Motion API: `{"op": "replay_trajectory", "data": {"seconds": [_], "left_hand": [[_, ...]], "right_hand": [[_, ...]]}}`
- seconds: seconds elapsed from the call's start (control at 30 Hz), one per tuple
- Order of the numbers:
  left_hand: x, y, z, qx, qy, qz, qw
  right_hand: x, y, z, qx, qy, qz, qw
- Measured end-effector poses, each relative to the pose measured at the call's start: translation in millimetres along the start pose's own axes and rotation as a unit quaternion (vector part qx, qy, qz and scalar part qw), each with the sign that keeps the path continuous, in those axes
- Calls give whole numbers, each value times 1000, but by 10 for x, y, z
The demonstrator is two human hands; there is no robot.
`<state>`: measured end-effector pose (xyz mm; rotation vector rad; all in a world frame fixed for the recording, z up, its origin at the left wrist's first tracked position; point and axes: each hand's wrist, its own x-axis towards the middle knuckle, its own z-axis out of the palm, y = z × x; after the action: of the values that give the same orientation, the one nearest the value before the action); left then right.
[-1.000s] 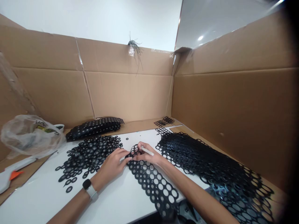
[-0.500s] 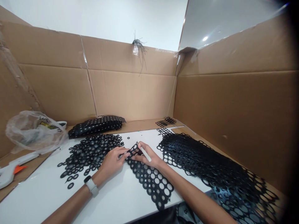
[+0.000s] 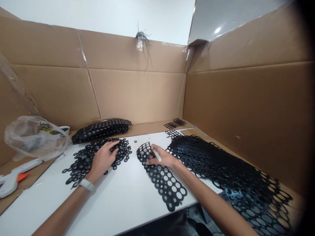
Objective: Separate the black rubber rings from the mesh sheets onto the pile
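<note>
My left hand [image 3: 105, 158] is over a pile of small black rings [image 3: 81, 164] on the left, its index finger stretched out and its thumb apart. A pale wristband circles that wrist. In my right hand [image 3: 161, 156] is a slim white pen-like stick [image 3: 157, 154]; its working tip is hidden. The thumb of that hand rests by the upper part of a black strip of joined rings [image 3: 169, 185], which lies slantwise on the white board. Some of the strip's holes are filled with rings, while a column on its right side shows plain white holes.
A big heap of black ring netting [image 3: 221, 164] covers the right side. Stacked dotted black strips [image 3: 102, 129] lie at the back left, beside a clear plastic bag [image 3: 36, 139]. A white glue gun [image 3: 14, 177] is at far left. Cardboard walls [image 3: 137, 95] enclose the board [image 3: 110, 203].
My left hand has let go of the strip's upper end and moved left onto the ring pile. My right hand stays at the strip with the white stick. The view has shifted slightly.
</note>
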<state>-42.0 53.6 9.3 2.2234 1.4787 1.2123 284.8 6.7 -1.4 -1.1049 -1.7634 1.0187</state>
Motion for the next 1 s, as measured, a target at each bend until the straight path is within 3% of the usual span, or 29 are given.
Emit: {"op": "replay_trajectory", "data": {"seconds": [0.27,0.6,0.7,0.83,1.0], "left_hand": [[-303,523,368,-17,-81,115,990],[-339,485,423,-59,-156,128,978],[-335,484,481,-77,-165,108,977],[-272,382,553,-78,-121,24,989],[-89,98,386,-62,-31,-71,995]], "right_hand": [[23,-91,153,32,-14,-11,999],[-31,-198,274,-10,-3,-78,997],[-47,-202,317,-27,7,-79,997],[-36,-183,371,-21,1,-70,997],[-14,-164,327,3,-20,-44,999]]}}
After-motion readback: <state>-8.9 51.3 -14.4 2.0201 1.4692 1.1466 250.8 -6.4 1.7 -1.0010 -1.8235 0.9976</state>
